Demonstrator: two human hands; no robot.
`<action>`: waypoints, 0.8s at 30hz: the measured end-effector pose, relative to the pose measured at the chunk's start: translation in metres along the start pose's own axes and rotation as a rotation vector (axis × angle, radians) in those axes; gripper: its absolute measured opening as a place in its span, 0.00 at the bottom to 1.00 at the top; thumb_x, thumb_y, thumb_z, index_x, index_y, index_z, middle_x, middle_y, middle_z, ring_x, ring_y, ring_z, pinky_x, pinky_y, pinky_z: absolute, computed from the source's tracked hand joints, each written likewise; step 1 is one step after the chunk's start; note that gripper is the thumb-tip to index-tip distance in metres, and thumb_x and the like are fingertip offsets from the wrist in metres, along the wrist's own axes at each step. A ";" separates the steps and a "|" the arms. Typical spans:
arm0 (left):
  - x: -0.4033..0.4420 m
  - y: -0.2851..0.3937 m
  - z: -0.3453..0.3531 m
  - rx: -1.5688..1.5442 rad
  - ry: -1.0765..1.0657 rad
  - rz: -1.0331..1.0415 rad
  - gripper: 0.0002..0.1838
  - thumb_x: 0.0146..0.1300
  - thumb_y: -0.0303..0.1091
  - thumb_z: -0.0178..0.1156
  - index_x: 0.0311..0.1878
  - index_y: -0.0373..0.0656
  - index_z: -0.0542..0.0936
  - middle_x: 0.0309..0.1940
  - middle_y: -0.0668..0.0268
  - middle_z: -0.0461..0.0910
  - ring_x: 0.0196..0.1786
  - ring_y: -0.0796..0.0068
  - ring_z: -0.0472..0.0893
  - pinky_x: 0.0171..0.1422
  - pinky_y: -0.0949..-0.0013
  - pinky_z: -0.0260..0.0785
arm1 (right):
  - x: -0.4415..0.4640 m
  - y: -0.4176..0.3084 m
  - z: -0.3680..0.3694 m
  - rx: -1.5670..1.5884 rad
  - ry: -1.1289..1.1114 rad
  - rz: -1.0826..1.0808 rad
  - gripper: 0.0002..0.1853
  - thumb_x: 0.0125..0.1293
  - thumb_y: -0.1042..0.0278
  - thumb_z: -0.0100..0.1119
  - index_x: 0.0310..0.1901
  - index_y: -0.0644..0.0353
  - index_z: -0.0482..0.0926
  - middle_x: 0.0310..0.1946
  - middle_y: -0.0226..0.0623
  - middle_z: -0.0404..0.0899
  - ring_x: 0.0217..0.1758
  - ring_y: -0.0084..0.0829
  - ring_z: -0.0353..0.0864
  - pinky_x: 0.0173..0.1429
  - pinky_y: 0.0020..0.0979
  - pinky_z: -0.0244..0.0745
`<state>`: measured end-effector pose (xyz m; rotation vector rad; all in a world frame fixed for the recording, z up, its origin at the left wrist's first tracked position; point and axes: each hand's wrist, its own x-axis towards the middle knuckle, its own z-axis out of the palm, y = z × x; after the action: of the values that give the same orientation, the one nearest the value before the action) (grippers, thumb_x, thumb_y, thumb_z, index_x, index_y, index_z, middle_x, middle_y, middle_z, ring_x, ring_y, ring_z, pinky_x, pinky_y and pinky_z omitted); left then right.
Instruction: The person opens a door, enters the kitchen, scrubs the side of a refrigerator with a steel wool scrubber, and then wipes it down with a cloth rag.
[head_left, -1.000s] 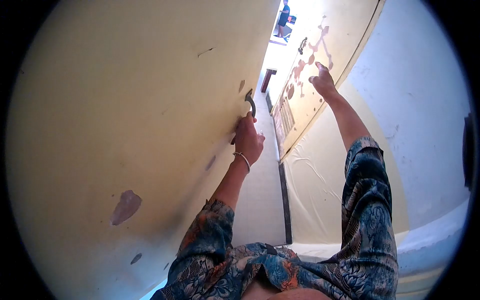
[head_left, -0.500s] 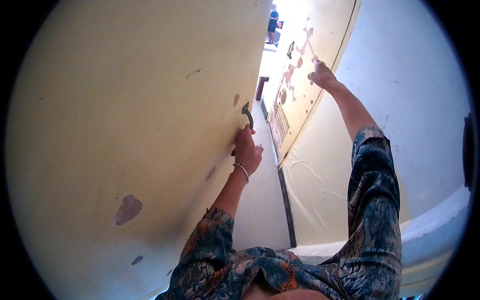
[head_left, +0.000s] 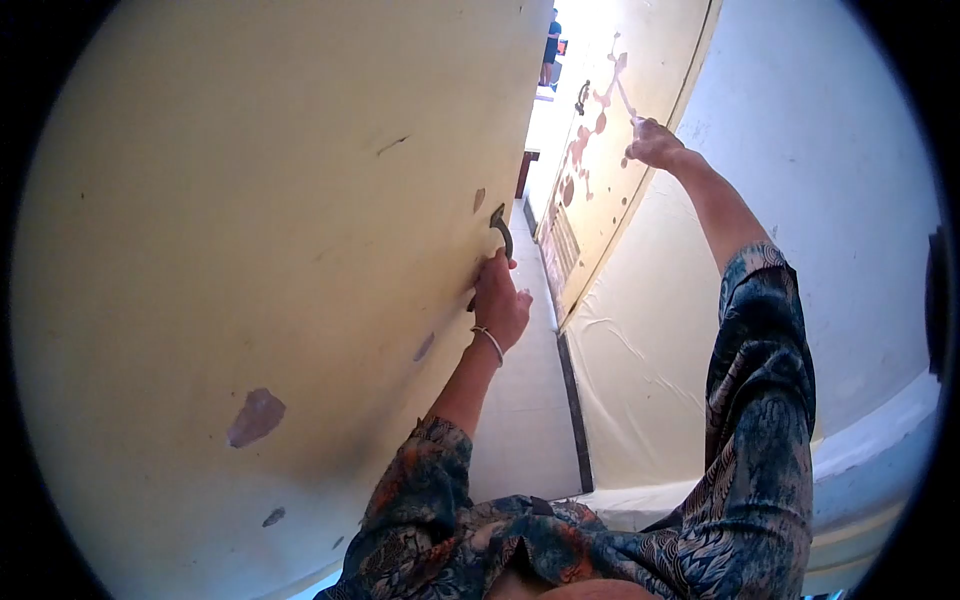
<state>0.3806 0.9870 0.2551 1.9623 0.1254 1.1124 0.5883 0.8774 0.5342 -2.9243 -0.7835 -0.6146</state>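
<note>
A: Any change over the last second?
B: Right hand point(head_left: 655, 145) had shifted toward the outer edge of the patch-marked yellow door point(head_left: 662, 60). Left hand point(head_left: 500, 305) had stayed wrapped round the dark curved pull handle point(head_left: 505, 230).
A: The plain yellow door point(head_left: 250, 250), left of that hand?
B: Hid slightly more of the dark red block point(head_left: 525, 178) than half a second earlier.
A: Lie of the pull handle?
B: In the left grip, upper curve bare above the knuckles. Hands well apart; right one higher, thumb and fingers parted. Contact with its door: couldn't tell.
</note>
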 end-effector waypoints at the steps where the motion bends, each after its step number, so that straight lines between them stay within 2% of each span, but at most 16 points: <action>1: 0.000 -0.001 0.000 -0.006 -0.018 -0.008 0.39 0.45 0.20 0.61 0.61 0.33 0.55 0.47 0.52 0.68 0.52 0.54 0.68 0.60 0.58 0.57 | -0.001 -0.001 -0.002 -0.052 -0.076 0.005 0.33 0.52 0.69 0.55 0.62 0.67 0.60 0.60 0.57 0.62 0.65 0.46 0.62 0.67 0.37 0.59; 4: 0.000 0.000 -0.005 -0.025 -0.043 -0.023 0.39 0.45 0.20 0.61 0.62 0.32 0.54 0.47 0.52 0.68 0.52 0.54 0.68 0.60 0.58 0.57 | 0.000 -0.001 0.000 -0.048 -0.155 -0.001 0.33 0.54 0.67 0.54 0.62 0.66 0.60 0.59 0.57 0.63 0.64 0.46 0.64 0.66 0.38 0.60; 8: 0.002 -0.001 -0.003 -0.041 -0.041 -0.009 0.40 0.45 0.19 0.61 0.62 0.31 0.53 0.48 0.51 0.68 0.53 0.53 0.67 0.61 0.57 0.56 | 0.002 0.002 0.015 0.042 0.177 0.018 0.31 0.54 0.62 0.52 0.61 0.62 0.63 0.59 0.55 0.64 0.62 0.48 0.66 0.66 0.41 0.61; 11: 0.001 -0.004 -0.003 -0.033 -0.058 -0.014 0.41 0.45 0.19 0.61 0.63 0.30 0.52 0.48 0.51 0.68 0.54 0.53 0.67 0.62 0.57 0.56 | 0.002 0.010 0.027 -0.065 0.021 -0.033 0.31 0.54 0.63 0.52 0.62 0.61 0.63 0.60 0.53 0.64 0.62 0.48 0.66 0.66 0.41 0.61; 14: 0.002 -0.006 -0.002 -0.022 -0.048 0.010 0.41 0.46 0.20 0.61 0.63 0.30 0.51 0.48 0.51 0.67 0.53 0.53 0.68 0.62 0.57 0.56 | 0.005 0.022 0.043 0.094 0.033 0.007 0.31 0.54 0.64 0.52 0.62 0.60 0.63 0.60 0.52 0.64 0.62 0.48 0.66 0.66 0.41 0.61; 17: 0.004 -0.007 -0.002 -0.001 -0.056 0.019 0.41 0.46 0.20 0.61 0.64 0.30 0.51 0.48 0.51 0.67 0.53 0.53 0.68 0.61 0.57 0.56 | -0.017 0.019 0.067 0.060 0.114 -0.099 0.30 0.53 0.69 0.53 0.60 0.65 0.65 0.54 0.55 0.70 0.60 0.47 0.68 0.65 0.36 0.61; 19: 0.003 -0.007 -0.003 -0.002 -0.065 -0.018 0.40 0.46 0.19 0.61 0.63 0.31 0.52 0.48 0.51 0.67 0.53 0.53 0.68 0.60 0.57 0.57 | -0.042 0.004 0.093 0.193 0.126 -0.075 0.28 0.51 0.66 0.56 0.56 0.66 0.69 0.55 0.52 0.69 0.61 0.45 0.68 0.66 0.36 0.60; 20: 0.004 -0.005 -0.004 -0.009 -0.072 -0.047 0.39 0.45 0.19 0.61 0.62 0.32 0.53 0.48 0.52 0.68 0.53 0.53 0.68 0.60 0.57 0.57 | -0.033 0.023 0.140 0.154 0.068 -0.168 0.29 0.51 0.65 0.58 0.57 0.65 0.68 0.57 0.51 0.68 0.62 0.44 0.65 0.68 0.36 0.58; 21: 0.006 -0.003 -0.004 -0.014 -0.076 -0.074 0.38 0.45 0.19 0.61 0.61 0.33 0.55 0.48 0.52 0.68 0.53 0.53 0.68 0.60 0.57 0.57 | -0.070 -0.008 0.128 0.162 -0.011 -0.144 0.30 0.51 0.64 0.59 0.57 0.65 0.67 0.58 0.50 0.66 0.64 0.43 0.63 0.69 0.35 0.56; 23: 0.007 -0.005 -0.004 -0.030 -0.053 -0.028 0.39 0.45 0.20 0.62 0.61 0.33 0.55 0.47 0.53 0.68 0.52 0.53 0.68 0.60 0.57 0.57 | -0.105 -0.014 0.195 0.362 0.014 -0.097 0.31 0.51 0.66 0.60 0.58 0.65 0.67 0.59 0.49 0.66 0.65 0.42 0.62 0.69 0.34 0.55; 24: 0.007 -0.008 -0.002 -0.012 -0.051 -0.012 0.39 0.45 0.20 0.62 0.61 0.33 0.55 0.47 0.53 0.68 0.52 0.53 0.68 0.60 0.57 0.57 | -0.138 -0.030 0.199 0.584 -0.087 -0.004 0.31 0.51 0.68 0.61 0.59 0.66 0.66 0.60 0.49 0.65 0.65 0.43 0.62 0.69 0.34 0.55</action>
<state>0.3857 0.9970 0.2548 1.9752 0.1025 1.0524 0.5368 0.8685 0.2956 -2.4212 -0.8095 -0.2051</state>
